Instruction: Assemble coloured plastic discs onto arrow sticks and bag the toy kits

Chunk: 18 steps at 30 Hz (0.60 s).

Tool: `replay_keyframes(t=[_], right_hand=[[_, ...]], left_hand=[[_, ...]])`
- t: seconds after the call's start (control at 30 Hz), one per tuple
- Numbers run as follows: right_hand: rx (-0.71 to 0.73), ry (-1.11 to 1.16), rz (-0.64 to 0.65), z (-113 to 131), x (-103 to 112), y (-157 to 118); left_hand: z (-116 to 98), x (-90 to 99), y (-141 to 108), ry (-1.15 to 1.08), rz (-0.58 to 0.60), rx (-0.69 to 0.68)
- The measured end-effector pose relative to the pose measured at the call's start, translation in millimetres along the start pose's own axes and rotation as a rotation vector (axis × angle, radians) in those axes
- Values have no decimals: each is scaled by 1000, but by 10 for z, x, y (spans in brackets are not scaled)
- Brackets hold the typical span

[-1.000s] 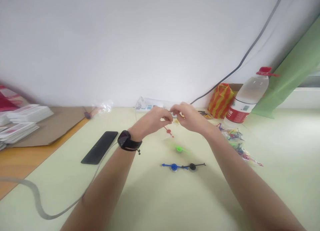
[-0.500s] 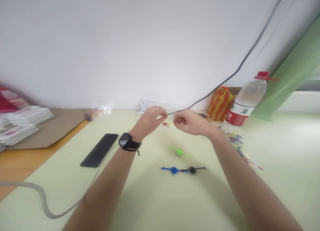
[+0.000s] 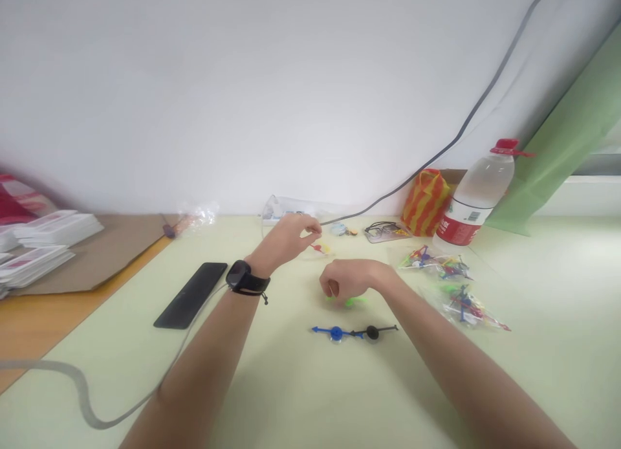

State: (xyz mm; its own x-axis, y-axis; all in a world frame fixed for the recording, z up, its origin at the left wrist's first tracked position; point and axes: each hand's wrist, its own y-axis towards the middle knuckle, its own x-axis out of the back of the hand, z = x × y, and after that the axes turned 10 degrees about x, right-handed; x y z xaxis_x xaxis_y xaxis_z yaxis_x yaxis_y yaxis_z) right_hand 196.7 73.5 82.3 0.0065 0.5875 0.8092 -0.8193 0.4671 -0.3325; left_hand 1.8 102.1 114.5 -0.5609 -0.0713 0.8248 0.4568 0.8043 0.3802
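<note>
My left hand (image 3: 290, 237), wearing a black watch on its wrist, is pinched above the table at the back. Just below its fingertips is a small red arrow-shaped piece (image 3: 317, 248) with yellow beside it. Whether the fingers hold that piece or something else, I cannot make out. My right hand (image 3: 350, 277) is closed, its curled fingers low over a bright green arrow spinner (image 3: 356, 301) that they partly cover. Contact with it is hidden. Nearer me lie a blue arrow spinner (image 3: 336, 333) and a black arrow spinner (image 3: 372, 332), their arrows overlapping end to end.
Clear bags of coloured arrows (image 3: 468, 306) lie on the right, before a large bottle (image 3: 473, 203) and a striped bag (image 3: 425, 203). Glasses (image 3: 385, 229) rest at the back. A black phone (image 3: 191, 295), a grey cable (image 3: 82, 384) and card stacks (image 3: 58, 226) are left.
My right hand has come down and toward me, from beside the left hand to the green spinner, which was blurred by spinning before. My left hand has barely shifted.
</note>
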Motion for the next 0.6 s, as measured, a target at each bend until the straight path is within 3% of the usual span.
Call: replay_keyframes(t=[0.07, 0.17, 0.37, 0.5, 0.6], right_hand=[[35, 3, -27, -19, 8, -1], [129, 44, -209, -32, 89, -81], [226, 322, -740, 26, 414, -614], [210, 278, -1172, 68, 519, -890], [188, 241, -1328, 91, 530, -927]], left_hand=[[0, 5, 6, -1, -11, 0], [-5, 8, 11, -24, -23, -13], [-29, 12, 7, -91, -17, -10], [-63, 9, 7, -119, -10, -13], [-102, 2, 4, -133, -10, -25]])
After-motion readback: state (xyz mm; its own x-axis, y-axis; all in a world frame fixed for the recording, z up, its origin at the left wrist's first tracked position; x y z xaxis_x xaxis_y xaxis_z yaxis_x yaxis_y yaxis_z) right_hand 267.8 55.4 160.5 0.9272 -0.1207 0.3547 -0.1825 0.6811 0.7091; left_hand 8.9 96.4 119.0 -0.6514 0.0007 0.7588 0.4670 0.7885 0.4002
